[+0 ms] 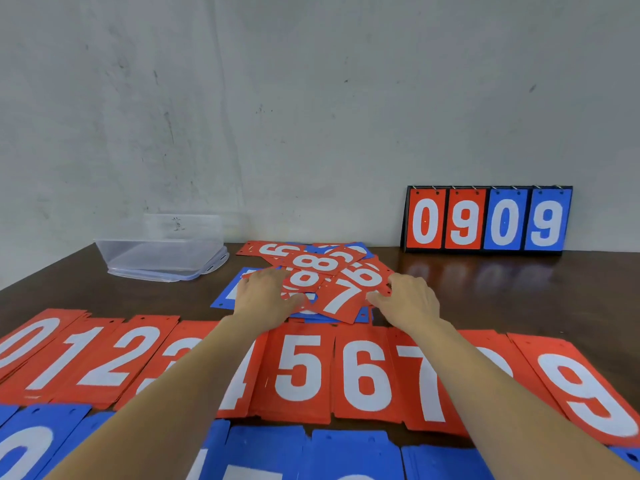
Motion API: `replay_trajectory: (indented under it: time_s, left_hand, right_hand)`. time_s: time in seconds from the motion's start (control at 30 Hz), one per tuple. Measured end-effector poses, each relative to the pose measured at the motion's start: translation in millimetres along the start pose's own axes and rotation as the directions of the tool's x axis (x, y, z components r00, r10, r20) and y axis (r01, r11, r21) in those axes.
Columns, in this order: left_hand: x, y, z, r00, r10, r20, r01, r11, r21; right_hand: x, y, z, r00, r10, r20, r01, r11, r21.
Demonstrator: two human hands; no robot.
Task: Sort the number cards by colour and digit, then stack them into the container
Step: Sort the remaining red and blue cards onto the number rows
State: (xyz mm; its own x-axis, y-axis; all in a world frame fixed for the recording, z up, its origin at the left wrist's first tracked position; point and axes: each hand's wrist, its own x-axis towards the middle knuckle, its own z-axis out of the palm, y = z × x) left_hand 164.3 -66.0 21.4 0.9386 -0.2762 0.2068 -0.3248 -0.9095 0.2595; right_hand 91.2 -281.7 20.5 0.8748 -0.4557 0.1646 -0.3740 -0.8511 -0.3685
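Table: card pile between fingers

We count two hands — a left hand and a right hand. There is one clear plastic container, one flip scoreboard showing four digits (two red, two blue), one loose pile of cards, and ten red stacks in a row, 0 to 9. The blue stacks run off frame — we cannot count them.
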Motion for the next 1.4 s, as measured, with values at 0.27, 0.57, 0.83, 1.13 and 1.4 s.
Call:
replay_trajectory:
  time_s: [0.27,0.57,0.83,1.13,1.4]
  left_hand:
    - [66.0,0.1,15.3,0.992,-0.063,0.107,0.062,0.998,0.011]
    - [113.9,6.0,42.5,0.944,-0.314,0.098,0.317,0.948,-0.019]
    - [129.9,9.2,50.6,0.936,-0.345,0.068,0.343,0.939,0.033]
    - [127.6,12.7,52.3,0.961,-0.23,-0.155,0.234,0.972,0.01]
    - [122.4,11.4,30.4,0.921,-0.388,-0.041,0.253,0.675,-0.693]
  right_hand:
    - [47.8,-12.6,23.6,0.999,0.027,0.027,-0.027,0.999,0.023]
    - [68.3,-13.4,46.6,0.998,0.057,0.019,-0.057,0.998,-0.012]
    - [76.4,-11.5,41.9,0.997,0.055,0.045,-0.056,0.998,0.014]
    - [64.8,-17.6,42.0,0.999,-0.032,-0.037,0.033,0.999,0.002]
    - [75.2,-15.2,32.5,0.981,0.155,0.117,-0.183,0.943,0.278]
